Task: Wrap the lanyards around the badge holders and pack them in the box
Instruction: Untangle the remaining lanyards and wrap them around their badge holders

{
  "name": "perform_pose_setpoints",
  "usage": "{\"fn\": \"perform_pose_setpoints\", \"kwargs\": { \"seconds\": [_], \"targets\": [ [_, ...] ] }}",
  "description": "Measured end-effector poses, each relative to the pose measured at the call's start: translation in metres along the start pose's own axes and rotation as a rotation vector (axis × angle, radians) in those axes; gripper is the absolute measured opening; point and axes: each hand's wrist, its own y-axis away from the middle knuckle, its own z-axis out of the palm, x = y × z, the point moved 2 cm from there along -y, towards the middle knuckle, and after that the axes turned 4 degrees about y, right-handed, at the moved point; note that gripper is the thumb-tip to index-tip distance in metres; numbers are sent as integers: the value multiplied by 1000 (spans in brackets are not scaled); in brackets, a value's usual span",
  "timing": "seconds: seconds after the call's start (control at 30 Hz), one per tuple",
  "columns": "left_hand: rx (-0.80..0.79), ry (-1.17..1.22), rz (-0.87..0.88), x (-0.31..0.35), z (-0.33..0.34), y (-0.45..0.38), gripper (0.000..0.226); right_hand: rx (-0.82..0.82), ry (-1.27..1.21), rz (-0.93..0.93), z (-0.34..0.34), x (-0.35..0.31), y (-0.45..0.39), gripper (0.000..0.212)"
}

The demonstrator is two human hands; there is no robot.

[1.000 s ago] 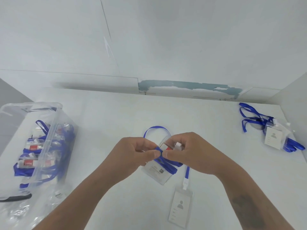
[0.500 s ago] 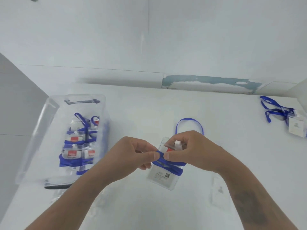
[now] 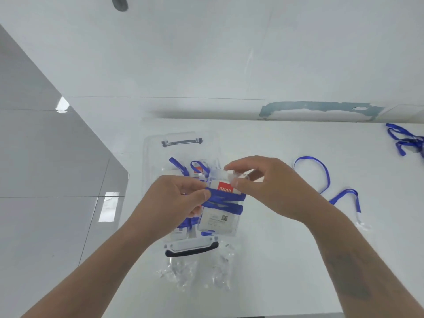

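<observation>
Both hands hold a clear badge holder [image 3: 218, 220] with a red label, a blue lanyard [image 3: 226, 200] wound around its middle, above the clear plastic box [image 3: 149, 157]. My left hand [image 3: 176, 200] pinches its left edge over the lanyard. My right hand [image 3: 263, 187] pinches the top edge near the white clip. Several wrapped badge holders [image 3: 197, 168] lie inside the box, partly hidden by my hands.
A loose blue lanyard [image 3: 325, 177] lies on the white table to the right. Another bundle of blue lanyards [image 3: 403, 141] sits at the far right edge. Crumpled clear plastic [image 3: 195, 271] lies in front of the box. The table's left edge [image 3: 128, 175] drops to a grey tiled floor.
Both hands have carried the wrapped badge holder left, from over the bare table to over the box. The view has swung left with them.
</observation>
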Motion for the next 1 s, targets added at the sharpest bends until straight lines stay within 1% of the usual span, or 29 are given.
{"fn": "perform_pose_setpoints", "kwargs": {
  "seconds": [0.07, 0.17, 0.23, 0.33, 0.4, 0.47, 0.57, 0.67, 0.83, 1.0],
  "targets": [
    [35, -27, -26, -10, -11, -6, 7, -8, 133, -6, 11, -13, -8, 21],
    [86, -20, -59, -22, -15, -17, 11, 9, 179, -22, 23, -22, -24, 25],
    [136, 80, -80, -28, -13, -21, 15, 33, 84, 8, 31, -22, -33, 32],
    [232, 290, -133, -32, -9, -26, 17, 69, -249, 112, 46, -15, -41, 39],
    [287, 348, -140, -31, -9, -29, 15, 103, -398, 159, 58, -10, -42, 34],
    [333, 382, -141, -30, -10, -32, 13, 108, -511, 189, 68, -8, -44, 22],
    [392, 429, -170, -31, -12, -36, 11, 105, -620, 219, 75, -11, -50, 22],
    [395, 608, -267, -33, -9, -39, 12, 113, -690, 281, 82, -12, -57, 20],
    [343, 946, -396, -32, -2, -43, 13, 131, -682, 347, 87, -8, -64, 14],
    [383, 1097, -468, -39, 1, -46, 22, 156, -623, 366, 91, -10, -79, 12]
  ]
}}
